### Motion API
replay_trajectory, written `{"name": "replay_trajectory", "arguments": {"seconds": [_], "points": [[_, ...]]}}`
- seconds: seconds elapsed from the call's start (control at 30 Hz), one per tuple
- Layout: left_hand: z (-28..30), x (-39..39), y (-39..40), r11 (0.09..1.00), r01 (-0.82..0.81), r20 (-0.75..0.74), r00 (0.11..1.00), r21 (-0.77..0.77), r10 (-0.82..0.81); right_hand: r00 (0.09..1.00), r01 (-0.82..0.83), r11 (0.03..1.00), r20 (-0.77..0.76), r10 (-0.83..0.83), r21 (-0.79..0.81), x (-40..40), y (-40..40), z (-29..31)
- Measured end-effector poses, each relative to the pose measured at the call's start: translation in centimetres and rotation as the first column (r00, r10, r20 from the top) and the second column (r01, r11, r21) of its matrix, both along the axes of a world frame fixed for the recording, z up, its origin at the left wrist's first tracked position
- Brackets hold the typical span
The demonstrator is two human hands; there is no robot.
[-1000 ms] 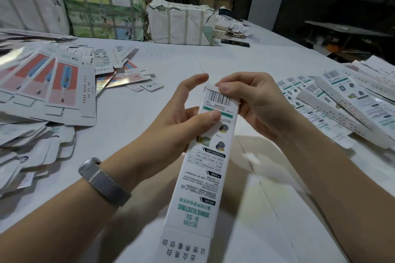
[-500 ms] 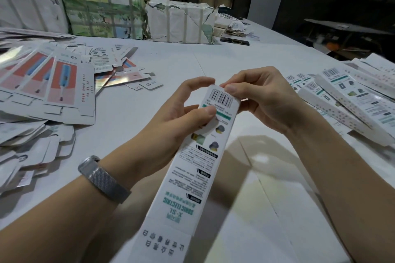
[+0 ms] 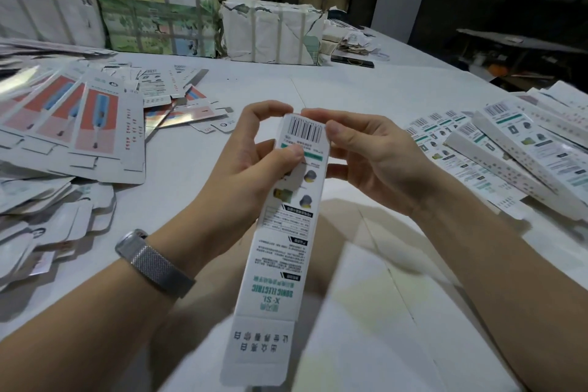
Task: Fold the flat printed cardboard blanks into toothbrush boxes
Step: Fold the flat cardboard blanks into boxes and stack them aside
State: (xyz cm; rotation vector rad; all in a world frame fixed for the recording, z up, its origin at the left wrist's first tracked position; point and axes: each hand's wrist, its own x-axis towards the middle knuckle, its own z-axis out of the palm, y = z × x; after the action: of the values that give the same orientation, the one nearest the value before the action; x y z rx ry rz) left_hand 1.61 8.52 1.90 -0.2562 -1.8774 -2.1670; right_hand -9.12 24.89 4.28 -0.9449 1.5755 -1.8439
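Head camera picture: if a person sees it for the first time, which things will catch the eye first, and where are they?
First the long white toothbrush box in the centre, held above the table by the left hand and the right hand at its barcode end. Then the fan of flat blanks with red and blue print on the left, and the pile of folded white boxes on the right.

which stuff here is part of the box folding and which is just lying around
In the job:
- box, gripped at its barcode end by left hand and right hand
- flat blanks on the left
- folded boxes on the right

Lying about:
- wrapped bundles
- paper scraps
- dark flat object
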Motion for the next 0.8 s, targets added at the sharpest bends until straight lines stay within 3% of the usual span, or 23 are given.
{"name": "replay_trajectory", "arguments": {"seconds": [0.13, 0.33, 0.37, 0.43, 0.5, 0.67, 0.8], "points": [[0.0, -0.1, -0.3, 1.000, -0.013, -0.014, 1.000, 0.000, 0.013, 0.999, 0.017, 1.000, -0.044, -0.016, 0.023, 0.3, -0.2, 0.1], [-0.3, -0.9, 0.3, 0.993, -0.105, -0.049, 0.993, 0.049, 0.108, 0.960, 0.126, 0.986, -0.262, -0.094, 0.105, 1.9, -1.7, -0.3], [-0.3, -1.0, 0.5, 0.987, -0.153, -0.054, 0.986, 0.047, 0.155, 0.922, 0.187, 0.973, -0.367, -0.126, 0.135, 2.2, -1.9, -0.3], [-0.2, -1.1, 0.2, 0.968, -0.245, -0.078, 0.965, 0.054, 0.249, 0.750, 0.334, 0.918, -0.650, -0.120, 0.216, 2.6, -1.7, -0.3], [0.1, -1.1, -0.6, 0.956, -0.281, -0.099, 0.952, 0.091, 0.289, 0.602, 0.399, 0.878, -0.798, -0.035, 0.263, 2.9, -1.5, -0.2], [-0.2, -1.3, -1.3, 0.984, -0.120, -0.061, 0.990, 0.134, 0.129, 0.465, 0.525, 0.835, -0.877, -0.122, 0.162, 3.5, -1.7, -0.3], [-1.0, -1.6, -1.4, 0.987, -0.158, -0.013, 0.987, -0.009, 0.158, 0.365, 0.743, 0.665, -0.880, -0.303, 0.079, 0.5, 1.1, 2.1]]}}
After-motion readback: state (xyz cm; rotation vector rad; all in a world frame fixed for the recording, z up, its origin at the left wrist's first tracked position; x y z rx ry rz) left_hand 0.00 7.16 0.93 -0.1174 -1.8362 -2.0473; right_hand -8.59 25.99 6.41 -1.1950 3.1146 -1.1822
